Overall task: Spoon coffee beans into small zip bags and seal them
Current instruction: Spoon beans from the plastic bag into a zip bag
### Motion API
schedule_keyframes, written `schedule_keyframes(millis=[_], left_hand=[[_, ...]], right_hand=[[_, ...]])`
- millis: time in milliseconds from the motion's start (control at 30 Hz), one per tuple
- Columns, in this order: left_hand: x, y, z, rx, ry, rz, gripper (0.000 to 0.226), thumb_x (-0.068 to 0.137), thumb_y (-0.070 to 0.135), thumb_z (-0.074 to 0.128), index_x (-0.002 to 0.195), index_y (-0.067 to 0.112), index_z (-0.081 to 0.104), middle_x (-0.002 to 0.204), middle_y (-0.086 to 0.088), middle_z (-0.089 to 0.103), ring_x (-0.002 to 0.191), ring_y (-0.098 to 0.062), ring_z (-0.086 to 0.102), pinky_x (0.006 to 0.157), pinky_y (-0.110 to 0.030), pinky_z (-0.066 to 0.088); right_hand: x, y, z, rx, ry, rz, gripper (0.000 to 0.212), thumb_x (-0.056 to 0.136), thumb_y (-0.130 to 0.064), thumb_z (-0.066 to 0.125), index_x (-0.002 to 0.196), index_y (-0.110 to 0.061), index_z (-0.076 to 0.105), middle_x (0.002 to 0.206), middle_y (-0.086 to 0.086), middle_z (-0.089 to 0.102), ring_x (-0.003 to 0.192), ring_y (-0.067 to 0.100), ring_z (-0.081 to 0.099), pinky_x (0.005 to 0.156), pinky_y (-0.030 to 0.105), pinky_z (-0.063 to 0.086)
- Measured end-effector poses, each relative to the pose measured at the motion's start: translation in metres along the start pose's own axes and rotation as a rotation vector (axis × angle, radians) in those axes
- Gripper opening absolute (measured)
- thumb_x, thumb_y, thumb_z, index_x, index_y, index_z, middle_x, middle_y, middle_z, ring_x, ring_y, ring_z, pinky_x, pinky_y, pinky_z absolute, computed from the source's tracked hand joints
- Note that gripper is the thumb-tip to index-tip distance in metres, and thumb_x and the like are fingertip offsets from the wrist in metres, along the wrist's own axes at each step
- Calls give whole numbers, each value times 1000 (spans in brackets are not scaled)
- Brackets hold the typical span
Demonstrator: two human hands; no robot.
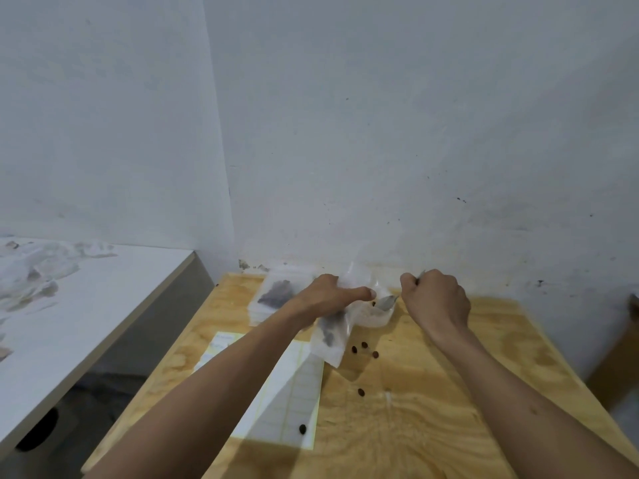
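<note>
My left hand (328, 295) grips the top of a small clear zip bag (332, 337) that hangs down with dark coffee beans inside. My right hand (435, 299) is fisted around a metal spoon (386, 301), whose bowl points left toward the bag's mouth, just above a pale shallow container (375, 316). A filled zip bag (275, 293) lies on a stack of bags behind my left hand. Several loose coffee beans (364, 345) lie scattered on the wooden table (432, 409).
A white gridded sheet (294, 392) lies on the table under my left forearm, with one bean on it. A grey-white counter (103, 305) with crumpled plastic stands to the left. The wall rises right behind the table.
</note>
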State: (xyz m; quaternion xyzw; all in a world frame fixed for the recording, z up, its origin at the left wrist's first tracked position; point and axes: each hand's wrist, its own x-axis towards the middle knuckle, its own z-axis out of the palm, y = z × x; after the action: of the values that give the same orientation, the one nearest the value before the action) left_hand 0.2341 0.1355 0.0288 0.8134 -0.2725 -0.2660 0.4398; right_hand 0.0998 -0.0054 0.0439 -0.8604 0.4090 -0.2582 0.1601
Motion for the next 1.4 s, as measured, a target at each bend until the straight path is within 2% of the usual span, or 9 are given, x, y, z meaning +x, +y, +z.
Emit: schedule_keyframes(millis=[100, 267, 400, 467, 533, 733, 967, 1267, 1400], left_hand=[[3, -2, 3, 117, -11, -14, 59, 77, 60, 77, 107, 12, 62, 99, -3, 64, 94, -21, 64, 76, -31, 47], [9, -7, 5, 178, -24, -9, 75, 59, 71, 73, 106, 13, 67, 102, -6, 71, 98, -25, 69, 91, -42, 56], [15, -14, 3, 97, -46, -2, 72, 60, 69, 78, 110, 18, 69, 109, -2, 73, 101, -21, 68, 98, -42, 55], [17, -17, 2, 51, -55, 7, 69, 63, 67, 79, 111, 19, 71, 109, -3, 72, 101, -20, 67, 94, -39, 56], [18, -19, 0, 31, -55, 18, 64, 70, 65, 79, 114, 19, 71, 104, 0, 71, 98, -17, 66, 80, -31, 52], [22, -21, -5, 1, -71, 15, 65, 66, 66, 80, 104, 14, 71, 91, 2, 67, 86, -16, 63, 74, -28, 46], [21, -20, -4, 38, -81, -11, 74, 59, 68, 81, 106, 12, 69, 90, 2, 63, 85, -18, 61, 75, -30, 46], [17, -17, 1, 38, -91, -8, 84, 55, 70, 81, 116, 14, 69, 103, 0, 70, 97, -20, 66, 84, -33, 52], [16, -17, -1, 44, -53, -49, 77, 62, 66, 82, 110, 7, 67, 81, 2, 55, 78, -18, 55, 69, -29, 41]], right_hand=[[0, -5, 5, -86, 26, -49, 46, 100, -28, 44, 57, -11, 42, 59, 4, 47, 54, 24, 45, 50, 28, 27], [4, -10, 9, -143, 38, -84, 45, 101, -28, 42, 59, -11, 42, 60, 3, 46, 58, 25, 47, 52, 30, 28], [12, -1, 20, 87, 18, 147, 43, 96, -27, 47, 60, -5, 51, 60, 8, 56, 55, 28, 51, 53, 28, 36], [10, 8, 26, 270, -19, 322, 46, 95, -29, 48, 65, 1, 64, 60, 12, 66, 53, 30, 59, 58, 34, 51], [5, 16, 29, 440, -81, 441, 45, 96, -30, 46, 70, -4, 73, 63, 11, 71, 57, 30, 66, 67, 42, 60], [6, 22, 25, 645, -75, 462, 40, 94, -26, 45, 77, -9, 76, 74, 0, 74, 54, 20, 63, 60, 31, 52], [5, 28, 10, 736, -101, 563, 43, 95, -25, 43, 76, -4, 75, 71, 6, 71, 51, 21, 57, 52, 29, 47], [-5, 39, 6, 701, -84, 479, 44, 96, -27, 45, 74, -5, 76, 70, 10, 73, 55, 24, 61, 59, 34, 51], [-9, 42, -6, 604, -20, 343, 46, 97, -29, 45, 67, -10, 74, 62, 5, 70, 56, 25, 64, 54, 30, 47]])
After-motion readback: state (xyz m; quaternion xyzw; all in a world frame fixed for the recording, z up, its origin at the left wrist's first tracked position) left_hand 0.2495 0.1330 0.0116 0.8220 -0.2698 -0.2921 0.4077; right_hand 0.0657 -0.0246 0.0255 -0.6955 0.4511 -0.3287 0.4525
